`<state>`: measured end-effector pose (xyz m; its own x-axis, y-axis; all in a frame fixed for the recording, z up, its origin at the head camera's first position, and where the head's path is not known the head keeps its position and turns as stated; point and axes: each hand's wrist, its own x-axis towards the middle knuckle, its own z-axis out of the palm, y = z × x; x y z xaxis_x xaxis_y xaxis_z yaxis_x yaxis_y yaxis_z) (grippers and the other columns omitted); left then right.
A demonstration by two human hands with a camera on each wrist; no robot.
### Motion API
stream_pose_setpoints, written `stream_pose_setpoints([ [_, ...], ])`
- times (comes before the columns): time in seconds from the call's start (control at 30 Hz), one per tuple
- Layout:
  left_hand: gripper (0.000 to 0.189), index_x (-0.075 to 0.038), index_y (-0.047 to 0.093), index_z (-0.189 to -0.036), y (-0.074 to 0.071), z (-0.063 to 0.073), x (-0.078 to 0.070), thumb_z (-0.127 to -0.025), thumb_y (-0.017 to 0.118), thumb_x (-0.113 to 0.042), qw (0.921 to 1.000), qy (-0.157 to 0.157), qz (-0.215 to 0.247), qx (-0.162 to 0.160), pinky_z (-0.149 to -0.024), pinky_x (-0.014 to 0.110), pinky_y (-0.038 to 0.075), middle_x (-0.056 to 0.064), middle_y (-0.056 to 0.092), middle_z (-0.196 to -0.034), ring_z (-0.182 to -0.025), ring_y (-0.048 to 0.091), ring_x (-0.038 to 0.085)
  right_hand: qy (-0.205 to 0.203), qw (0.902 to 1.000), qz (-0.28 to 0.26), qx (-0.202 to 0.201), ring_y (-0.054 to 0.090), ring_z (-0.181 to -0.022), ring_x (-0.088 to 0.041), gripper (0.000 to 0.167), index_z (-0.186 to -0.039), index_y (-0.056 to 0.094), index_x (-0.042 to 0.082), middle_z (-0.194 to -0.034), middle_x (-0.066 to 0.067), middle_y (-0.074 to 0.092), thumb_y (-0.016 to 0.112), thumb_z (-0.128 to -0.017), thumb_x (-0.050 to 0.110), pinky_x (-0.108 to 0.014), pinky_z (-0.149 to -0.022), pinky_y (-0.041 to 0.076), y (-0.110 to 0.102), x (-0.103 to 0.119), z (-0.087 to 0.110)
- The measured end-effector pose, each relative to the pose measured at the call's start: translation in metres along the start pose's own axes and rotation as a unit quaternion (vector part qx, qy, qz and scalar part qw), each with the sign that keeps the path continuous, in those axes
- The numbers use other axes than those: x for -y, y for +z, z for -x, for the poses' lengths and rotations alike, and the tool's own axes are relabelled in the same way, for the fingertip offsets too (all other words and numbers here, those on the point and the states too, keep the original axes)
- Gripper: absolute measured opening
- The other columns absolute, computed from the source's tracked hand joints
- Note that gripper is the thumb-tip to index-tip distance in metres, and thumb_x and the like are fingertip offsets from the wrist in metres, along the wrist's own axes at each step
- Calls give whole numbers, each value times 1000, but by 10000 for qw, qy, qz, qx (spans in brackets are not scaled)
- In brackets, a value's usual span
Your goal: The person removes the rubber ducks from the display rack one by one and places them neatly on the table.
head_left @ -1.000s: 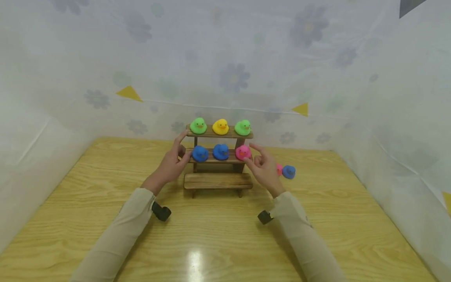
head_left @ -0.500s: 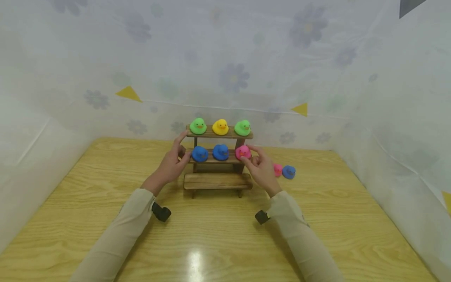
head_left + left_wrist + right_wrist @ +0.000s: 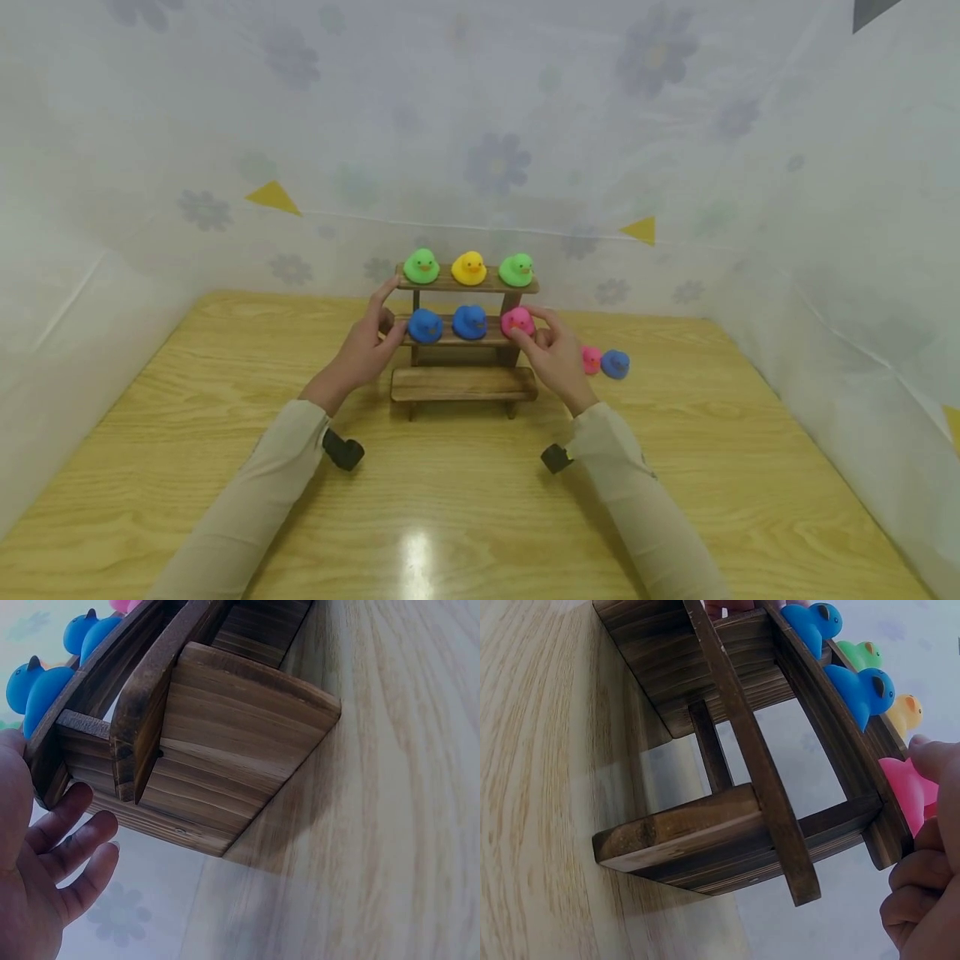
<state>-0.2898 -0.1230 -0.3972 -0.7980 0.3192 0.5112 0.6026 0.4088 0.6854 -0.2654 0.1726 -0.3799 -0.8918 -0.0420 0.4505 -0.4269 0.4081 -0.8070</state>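
A three-tier wooden display stand (image 3: 463, 384) stands on the table. My right hand (image 3: 557, 360) pinches a pink rubber duck (image 3: 517, 320) between thumb and index finger at the right end of the middle tier. Two blue rubber ducks (image 3: 425, 326) sit on that tier to its left. My left hand (image 3: 362, 350) is at the stand's left side, its index fingertip at the top tier's end and its thumb by the middle tier's end. In the left wrist view its other fingers (image 3: 79, 855) are loosely bent and hold nothing. Green ducks (image 3: 422, 267) flank a yellow duck (image 3: 469, 268) on top.
On the table right of the stand lie another pink duck (image 3: 592, 360) and another blue duck (image 3: 616, 364), side by side. A pale flowered sheet (image 3: 420, 150) hangs behind and at both sides. The stand's lowest tier is nearest the front.
My right hand has moved slightly left and closed its thumb and index finger on the pink duck. The left hand has stayed in place at the stand.
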Motion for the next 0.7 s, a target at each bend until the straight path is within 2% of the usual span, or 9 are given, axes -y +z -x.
stream_pose_setpoints([
  [0.2, 64, -17, 12, -155, 0, -1, -2, -102, 46, -11, 10000, -14, -32, 22, -56, 28, 42, 9, 47, -80, -63, 41, 16, -79, 9999, 34, 118, 23, -44, -1, 37, -123, 58, -7, -50, 3, 28, 67, -90, 5, -20, -46, 22, -5, 26, 7],
  [0.43, 64, -19, 12, -155, 0, 0, -2, -102, 46, -11, 10000, -83, -33, 13, -59, 30, 43, 10, 48, -80, -64, 42, 17, -61, 9999, 24, 119, 22, -45, -1, 37, -125, 59, -5, -51, 3, 26, 66, -91, 6, -20, -47, 22, -8, 28, 9],
  [0.7, 64, -21, 13, -155, 2, -2, 1, -102, 47, -12, 9999, -88, -32, -50, -58, 30, 45, 9, 51, -80, -64, 45, 17, 268, 9995, 121, 132, 25, -44, -2, 36, -127, 59, 0, -52, 3, 28, 65, -93, 11, -21, -46, 23, -19, 28, 13],
])
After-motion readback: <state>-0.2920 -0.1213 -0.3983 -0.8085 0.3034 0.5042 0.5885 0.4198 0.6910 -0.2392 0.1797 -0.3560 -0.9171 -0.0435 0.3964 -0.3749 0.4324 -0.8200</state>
